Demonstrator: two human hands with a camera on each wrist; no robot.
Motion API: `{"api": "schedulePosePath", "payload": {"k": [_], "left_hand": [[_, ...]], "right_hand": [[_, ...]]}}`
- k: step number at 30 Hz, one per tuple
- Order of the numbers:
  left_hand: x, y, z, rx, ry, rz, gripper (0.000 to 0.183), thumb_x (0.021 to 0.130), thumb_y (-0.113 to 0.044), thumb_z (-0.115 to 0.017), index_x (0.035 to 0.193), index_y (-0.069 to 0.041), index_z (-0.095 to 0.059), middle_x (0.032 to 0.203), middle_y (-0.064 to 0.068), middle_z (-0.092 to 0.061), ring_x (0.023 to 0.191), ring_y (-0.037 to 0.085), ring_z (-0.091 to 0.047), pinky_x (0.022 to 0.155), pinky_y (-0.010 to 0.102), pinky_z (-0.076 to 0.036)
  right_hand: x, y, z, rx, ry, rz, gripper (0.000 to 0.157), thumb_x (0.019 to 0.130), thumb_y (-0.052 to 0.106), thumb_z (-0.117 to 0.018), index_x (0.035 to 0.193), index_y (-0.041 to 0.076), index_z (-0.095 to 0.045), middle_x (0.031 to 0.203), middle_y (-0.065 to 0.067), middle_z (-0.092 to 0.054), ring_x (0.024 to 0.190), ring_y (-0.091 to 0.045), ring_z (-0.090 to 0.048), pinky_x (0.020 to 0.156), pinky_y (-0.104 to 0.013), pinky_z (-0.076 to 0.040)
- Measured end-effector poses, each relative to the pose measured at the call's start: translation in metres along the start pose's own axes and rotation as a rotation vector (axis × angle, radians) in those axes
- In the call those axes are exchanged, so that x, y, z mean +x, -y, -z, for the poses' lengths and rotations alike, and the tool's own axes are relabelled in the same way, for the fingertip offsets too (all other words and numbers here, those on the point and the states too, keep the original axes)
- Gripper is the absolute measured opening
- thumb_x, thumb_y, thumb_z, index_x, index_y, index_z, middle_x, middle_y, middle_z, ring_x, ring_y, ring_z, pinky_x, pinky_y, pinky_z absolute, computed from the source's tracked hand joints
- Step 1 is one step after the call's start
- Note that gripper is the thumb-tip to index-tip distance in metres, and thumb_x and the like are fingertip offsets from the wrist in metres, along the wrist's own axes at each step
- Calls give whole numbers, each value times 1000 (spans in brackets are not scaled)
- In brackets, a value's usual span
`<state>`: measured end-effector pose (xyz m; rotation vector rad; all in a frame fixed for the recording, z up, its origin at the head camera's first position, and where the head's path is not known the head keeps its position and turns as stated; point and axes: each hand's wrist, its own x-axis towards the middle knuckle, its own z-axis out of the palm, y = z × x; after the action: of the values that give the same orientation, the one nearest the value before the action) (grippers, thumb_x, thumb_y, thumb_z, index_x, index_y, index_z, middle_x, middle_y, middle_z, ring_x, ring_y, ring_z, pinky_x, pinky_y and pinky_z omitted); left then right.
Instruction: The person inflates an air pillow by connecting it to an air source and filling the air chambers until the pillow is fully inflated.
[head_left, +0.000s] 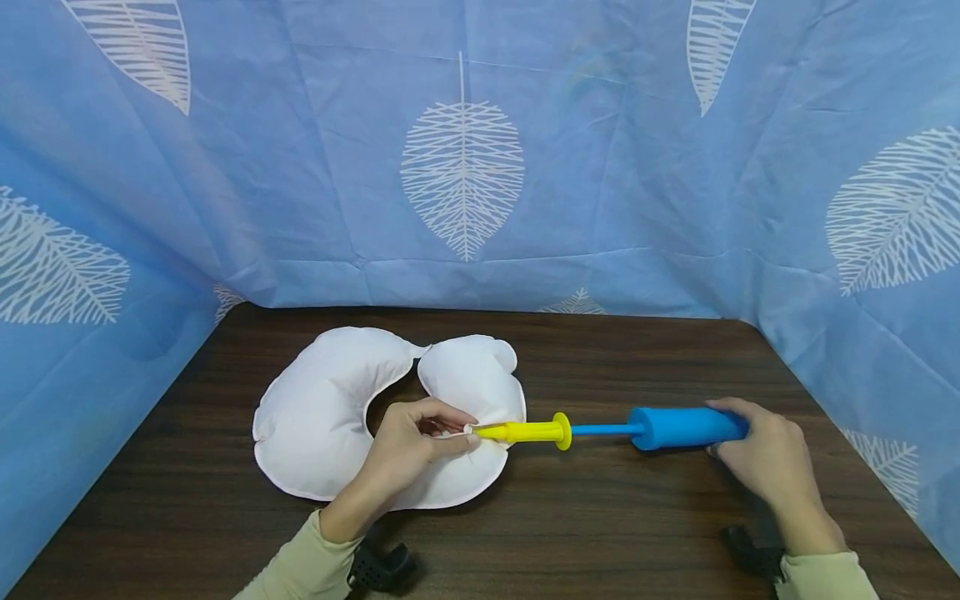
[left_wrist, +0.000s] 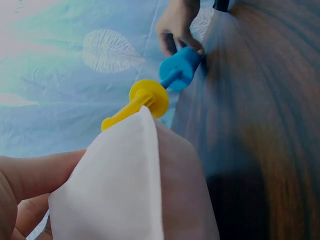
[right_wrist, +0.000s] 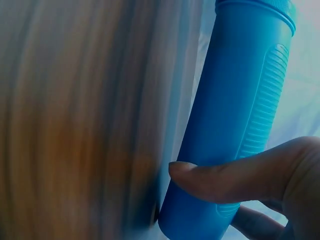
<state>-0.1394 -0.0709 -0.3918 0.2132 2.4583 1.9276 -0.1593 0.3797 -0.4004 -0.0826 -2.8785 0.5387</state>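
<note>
A white inflatable neck pillow (head_left: 315,417), puffed up, lies on the table left of centre. My left hand (head_left: 412,442) pinches the pillow's small white valve (head_left: 469,429), where the yellow nozzle end (head_left: 528,432) of a hand pump meets it. The pump's thin blue rod (head_left: 603,430) shows between the yellow part and the blue barrel (head_left: 686,427). My right hand (head_left: 772,454) grips the far end of that barrel, its thumb (right_wrist: 215,182) across the side. In the left wrist view the pillow (left_wrist: 120,185) hides the valve and most of the left fingers.
The dark wooden table (head_left: 600,533) runs back to a blue curtain (head_left: 585,167) with white leaf prints, which also closes off both sides. A black strap device (head_left: 382,567) sits at the left wrist, another (head_left: 750,550) at the right.
</note>
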Motion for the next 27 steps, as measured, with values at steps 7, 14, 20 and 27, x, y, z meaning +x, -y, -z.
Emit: {"api": "schedulePosePath", "payload": {"k": [7, 14, 20, 27], "left_hand": [[-1, -1, -3, 5, 14, 11, 17, 80, -8, -92, 95, -14, -87, 90, 3, -82, 82, 13, -68, 75, 22, -52], [-1, -2, -2, -2, 24, -17, 17, 79, -9, -92, 96, -13, -87, 91, 4, -81, 82, 13, -67, 75, 22, -51], [0, -2, -1, -2, 25, -38, 17, 79, -8, -92, 95, -13, -87, 92, 5, -81, 83, 12, -69, 76, 22, -52], [0, -1, -2, 4, 34, -35, 17, 80, -7, -91, 95, -14, -87, 93, 5, -81, 84, 12, -69, 76, 22, -52]], "right_hand": [[-8, 42, -15, 84, 36, 174, 61, 79, 7, -91, 137, 6, -72, 136, -35, -67, 116, -63, -63, 90, -73, -52], [-16, 67, -25, 112, 32, 280, 62, 78, 10, -95, 136, 8, -73, 137, -24, -72, 117, -52, -65, 92, -70, -53], [-16, 70, -25, 83, 60, 261, 62, 81, 14, -94, 139, 8, -71, 139, -24, -70, 118, -52, -66, 93, -70, -53], [-14, 61, -21, 74, 68, 215, 62, 79, 16, -95, 136, 11, -73, 137, -30, -69, 117, -58, -65, 90, -71, -53]]}}
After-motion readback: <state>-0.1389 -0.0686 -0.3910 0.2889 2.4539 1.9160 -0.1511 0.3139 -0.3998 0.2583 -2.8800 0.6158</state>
